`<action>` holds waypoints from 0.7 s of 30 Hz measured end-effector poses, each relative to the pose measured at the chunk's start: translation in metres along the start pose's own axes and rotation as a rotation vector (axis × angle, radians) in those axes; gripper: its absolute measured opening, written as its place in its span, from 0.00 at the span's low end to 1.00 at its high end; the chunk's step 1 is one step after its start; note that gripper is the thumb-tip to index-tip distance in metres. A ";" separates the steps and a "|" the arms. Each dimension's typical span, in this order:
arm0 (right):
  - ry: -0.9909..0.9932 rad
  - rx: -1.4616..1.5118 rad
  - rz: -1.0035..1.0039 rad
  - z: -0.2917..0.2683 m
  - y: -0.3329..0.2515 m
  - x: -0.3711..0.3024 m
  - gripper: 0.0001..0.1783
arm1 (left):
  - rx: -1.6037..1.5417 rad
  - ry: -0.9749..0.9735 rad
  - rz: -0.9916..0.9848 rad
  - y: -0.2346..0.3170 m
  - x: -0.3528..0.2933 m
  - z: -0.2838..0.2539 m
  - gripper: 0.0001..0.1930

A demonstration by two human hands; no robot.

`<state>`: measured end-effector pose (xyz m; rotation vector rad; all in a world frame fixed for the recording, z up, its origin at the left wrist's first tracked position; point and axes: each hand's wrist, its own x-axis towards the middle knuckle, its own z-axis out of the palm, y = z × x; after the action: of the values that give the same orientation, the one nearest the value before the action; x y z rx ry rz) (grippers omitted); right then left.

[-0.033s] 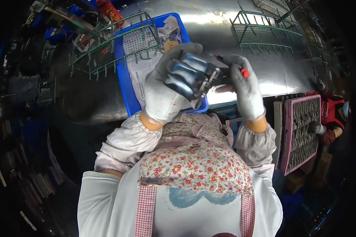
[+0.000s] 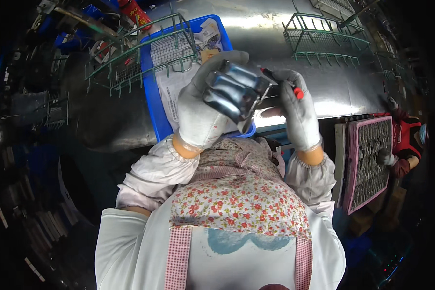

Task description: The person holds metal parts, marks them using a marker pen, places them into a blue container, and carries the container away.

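**Metal part (image 2: 234, 92) was held above bin (image 2: 151, 104)**

The left hand (image 2: 198, 113) gripped the part over the bin's right edge, by the counter's (image 2: 333, 92) near edge. The right hand (image 2: 299, 113), closed around a pen (image 2: 298, 93), was just beside it.

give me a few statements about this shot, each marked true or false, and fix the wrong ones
1. The left hand holds a shiny metal part. True.
2. Both of the wearer's hands are uncovered. False: both wear pale gloves.
3. The right hand holds a black tool with a red end. True.
4. The plastic bin is yellow. False: the bin is blue.
5. The wearer has on a floral apron. True.
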<state>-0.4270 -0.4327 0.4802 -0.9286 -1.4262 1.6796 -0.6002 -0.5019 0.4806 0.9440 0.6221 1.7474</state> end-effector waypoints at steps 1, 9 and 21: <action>0.016 0.045 -0.008 0.008 0.003 -0.004 0.13 | 0.064 0.048 -0.008 -0.001 0.001 0.001 0.21; 0.162 0.113 -0.144 0.039 0.040 -0.015 0.19 | 0.487 0.041 0.001 -0.005 0.004 -0.021 0.18; 0.265 0.103 -0.140 0.039 0.051 -0.035 0.20 | 0.557 -0.237 -0.189 0.005 0.018 -0.019 0.18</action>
<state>-0.4490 -0.4875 0.4363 -0.9328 -1.1880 1.4530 -0.6219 -0.4866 0.4787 1.3984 1.0309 1.2863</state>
